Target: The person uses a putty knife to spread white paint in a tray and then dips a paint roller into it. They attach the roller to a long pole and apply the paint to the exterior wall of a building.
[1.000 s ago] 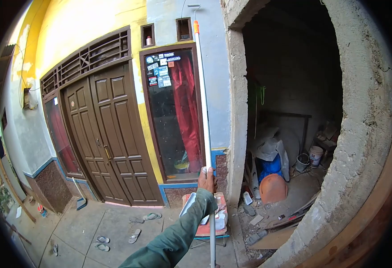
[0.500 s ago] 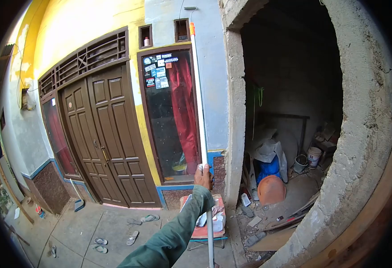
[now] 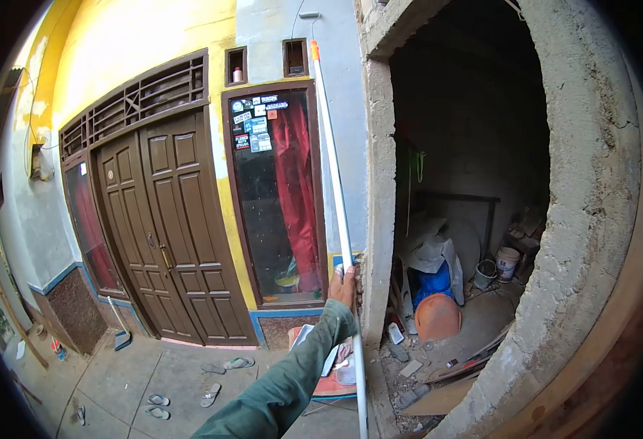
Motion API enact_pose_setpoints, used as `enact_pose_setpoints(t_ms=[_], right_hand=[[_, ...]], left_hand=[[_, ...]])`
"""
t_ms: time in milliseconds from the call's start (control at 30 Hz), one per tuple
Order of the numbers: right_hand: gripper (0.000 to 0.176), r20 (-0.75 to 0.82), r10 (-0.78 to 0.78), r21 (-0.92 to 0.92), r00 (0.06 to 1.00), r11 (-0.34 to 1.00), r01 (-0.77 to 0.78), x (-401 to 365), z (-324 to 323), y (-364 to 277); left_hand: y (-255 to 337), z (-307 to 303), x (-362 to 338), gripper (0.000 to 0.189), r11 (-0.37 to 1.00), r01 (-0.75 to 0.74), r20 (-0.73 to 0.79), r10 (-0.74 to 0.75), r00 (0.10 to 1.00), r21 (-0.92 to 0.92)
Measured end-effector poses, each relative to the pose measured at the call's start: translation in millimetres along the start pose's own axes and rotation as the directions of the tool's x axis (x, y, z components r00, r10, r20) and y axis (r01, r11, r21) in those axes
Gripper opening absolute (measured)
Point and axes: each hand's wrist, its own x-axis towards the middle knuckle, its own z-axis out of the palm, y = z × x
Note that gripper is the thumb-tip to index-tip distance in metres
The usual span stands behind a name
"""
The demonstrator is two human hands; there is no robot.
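Note:
My left hand [image 3: 343, 287] is wrapped round the long pale pole [image 3: 339, 197] of a paint roller, its arm in a green sleeve reaching up from the bottom edge. The pole leans slightly left toward its top, where an orange collar [image 3: 315, 51] joins the wire frame. Up at the top of the view, the grey roller head [image 3: 309, 15] lies over the pale blue wall [image 3: 345, 124]. The pole's lower end runs out of the frame at the bottom. My right hand is out of view.
Left of the pole are a window [image 3: 277, 190] with a red curtain and brown double doors [image 3: 164, 234]. Behind my forearm stands a low table [image 3: 323, 385] with trays. Sandals [image 3: 211, 395] and a dustpan [image 3: 122, 340] lie on the paving. A rough concrete opening [image 3: 381, 197] shows stored clutter.
My left hand and the lower pole have shifted a little to the right. The roller head has stayed at nearly the same height. The view has turned slightly.

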Motion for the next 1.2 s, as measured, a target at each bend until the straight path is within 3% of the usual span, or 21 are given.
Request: enact_pose_setpoints(t_ms=[67,133,200,267,333,400,433,467,500,533,600,667,733,800,833,967,1100,1200], right_hand=[[0.039,-0.075,-0.005,-0.088,0.997,0.996,-0.002,12,-13,-35],[0.037,-0.147,-0.02,-0.178,0.989,0.984,-0.006,21,-23,-59],[0.037,-0.184,-0.038,-0.226,0.982,0.974,-0.004,31,-26,-56],[0.042,-0.223,-0.284,-0.2,0.933,0.95,0.241,57,-19,-33],[0.047,-0.222,-0.243,-0.169,0.944,0.963,0.208,67,-19,-49],[0.049,-0.245,-0.416,-0.229,0.876,0.903,0.365,73,-21,-85],[0.05,-0.183,-0.154,-0.103,0.971,0.985,0.137,76,-26,-112],[0.05,-0.183,-0.161,-0.109,0.97,0.984,0.143,77,-30,-139],[0.051,-0.185,-0.267,-0.097,0.946,0.963,0.253,75,-32,-164],[0.051,-0.189,-0.369,-0.084,0.91,0.929,0.359,76,-32,-183],[0.05,-0.212,-0.389,-0.111,0.896,0.921,0.373,84,-27,-198],[0.048,-0.223,-0.364,-0.102,0.904,0.931,0.35,98,-21,-205],[0.046,-0.193,-0.351,-0.064,0.916,0.936,0.346,110,-22,-221],[0.044,-0.261,-0.344,-0.079,0.902,0.939,0.335,129,-18,-229],[0.038,-0.27,-0.446,-0.192,0.853,0.893,0.407,135,-20,-237],[0.031,-0.29,-0.518,-0.173,0.805,0.856,0.488,166,-23,-269],[0.032,-0.234,-0.463,-0.107,0.855,0.886,0.45,189,-25,-304],[0.032,-0.253,-0.506,-0.116,0.824,0.862,0.494,200,-23,-321]], left_hand=[[38,5,-20,0.03,0.987,0.15,0.093,-0.144,0.985,-0.063],[33,5,-27,0.03,0.988,0.152,0.117,-0.147,0.982,-0.033],[39,6,-39,0.031,0.998,0.029,0.104,-0.035,0.994,0.06],[39,4,-49,0.035,0.994,-0.006,0.109,-0.006,0.994,0.106],[-6,-5,-48,0.04,0.976,-0.102,0.126,0.079,0.989,0.192],[12,-11,-64,0.045,0.978,-0.102,0.144,0.077,0.987,0.18],[26,-15,-73,0.044,0.995,0.05,0.167,-0.063,0.984,0.081],[32,-21,-79,0.044,0.979,0.203,0.205,-0.196,0.959,-0.014],[29,-27,-85,0.044,0.941,0.305,0.248,-0.263,0.932,-0.149],[30,-33,-90,0.044,0.941,0.299,0.247,-0.256,0.935,-0.156],[35,-49,-102,0.043,0.892,0.407,0.251,-0.356,0.9,-0.198],[32,-67,-112,0.044,0.879,0.417,0.26,-0.357,0.897,-0.23],[25,-85,-123,0.043,0.835,0.49,0.199,-0.451,0.87,-0.252],[14,-105,-136,0.043,0.84,0.479,0.176,-0.447,0.877,-0.256],[3,-117,-142,0.043,0.827,0.505,0.16,-0.479,0.863,-0.246],[-27,-162,-167,0.047,0.775,0.6,0.094,-0.595,0.799,-0.198],[-47,-197,-192,0.051,0.729,0.656,0.023,-0.665,0.746,-0.196],[-53,-216,-211,0.05,0.715,0.664,0.002,-0.68,0.733,-0.217]])
